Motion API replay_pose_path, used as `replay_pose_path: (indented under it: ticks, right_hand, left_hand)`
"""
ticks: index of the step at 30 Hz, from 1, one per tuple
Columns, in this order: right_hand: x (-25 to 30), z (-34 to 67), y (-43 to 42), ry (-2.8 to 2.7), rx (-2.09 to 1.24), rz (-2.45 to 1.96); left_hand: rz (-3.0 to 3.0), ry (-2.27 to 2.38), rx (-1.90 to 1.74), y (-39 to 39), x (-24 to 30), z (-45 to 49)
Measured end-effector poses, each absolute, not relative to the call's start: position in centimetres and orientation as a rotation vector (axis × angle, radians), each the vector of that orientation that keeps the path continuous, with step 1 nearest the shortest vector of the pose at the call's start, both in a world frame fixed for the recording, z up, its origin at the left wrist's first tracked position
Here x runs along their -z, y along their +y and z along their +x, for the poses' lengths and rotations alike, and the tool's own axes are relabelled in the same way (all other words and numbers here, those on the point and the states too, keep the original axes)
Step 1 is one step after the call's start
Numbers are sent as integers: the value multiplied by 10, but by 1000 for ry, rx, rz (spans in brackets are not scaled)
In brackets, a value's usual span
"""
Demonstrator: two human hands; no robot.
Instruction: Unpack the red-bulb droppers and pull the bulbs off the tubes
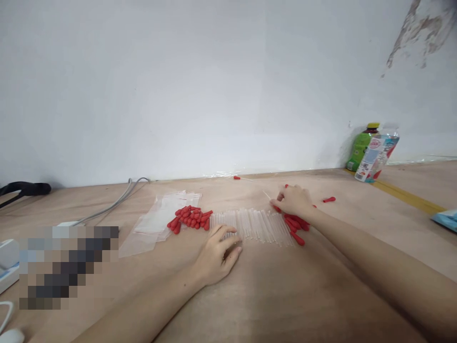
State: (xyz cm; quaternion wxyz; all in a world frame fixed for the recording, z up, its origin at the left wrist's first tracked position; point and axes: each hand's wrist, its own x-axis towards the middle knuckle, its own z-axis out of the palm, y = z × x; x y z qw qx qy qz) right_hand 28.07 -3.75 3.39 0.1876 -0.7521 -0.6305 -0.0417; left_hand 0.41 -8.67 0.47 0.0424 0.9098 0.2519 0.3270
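Observation:
A row of thin clear dropper tubes [255,226] lies side by side on the wooden table in front of me. Over its left end rests my left hand [219,255], fingers curved and apart, with nothing visible between them; whether the fingertips touch the tubes I cannot tell. At the row's right end my right hand [293,200] pinches a dropper [276,208], its red bulb low by the fingers and its thin tube pointing up and left. Red rubber bulbs [294,223] lie beneath that hand, and a bigger heap of red bulbs [191,217] sits left of the tubes.
Clear plastic bags [152,224] lie left of the heap. A dropper with a red bulb [237,177] is near the wall, and one loose bulb [329,199] lies at right. A green bottle [360,150] and a carton-like pack [376,159] stand back right. A grey cable [116,202] runs at left.

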Motion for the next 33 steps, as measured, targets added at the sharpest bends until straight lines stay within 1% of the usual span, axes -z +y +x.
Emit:
replay_pose_path:
  ticks: [5, 8, 11, 14, 16, 18, 21, 25, 29, 33]
  right_hand:
    - [-35, 265, -17, -1726, -25, -2274]
    - [-41, 263, -19, -1723, -26, -2238]
    - [-45, 259, -37, -1769, 40, -2078]
    - [-38, 251, -69, -1844, 140, -1854]
    - [-26, 246, -92, -1933, 301, -1541]
    - [-13, 241, -112, -1966, 435, -1327]
    - [0, 233, -131, -1984, 501, -1098]
    - [6, 224, -133, -2036, 481, -958]
    - [8, 219, -131, -2045, 458, -913]
    - [8, 217, -131, -2087, 515, -885]
  left_hand:
    - [2800, 784, -1000, -87, -5, 7]
    - [2808, 775, -1003, -87, -4, 5]
    - [2821, 781, -1039, -86, -3, 4]
    - [2863, 806, -1115, -86, -2, 4]
    - [2903, 824, -1168, -87, -3, 4]
    - [2955, 825, -1189, -88, -4, 5]
    - [3074, 734, -1126, -88, -5, 6]
    - [3180, 581, -1073, -88, -3, 7]
    - [3190, 518, -1147, -90, 1, 10]
    - [3174, 507, -1225, -93, 2, 15]
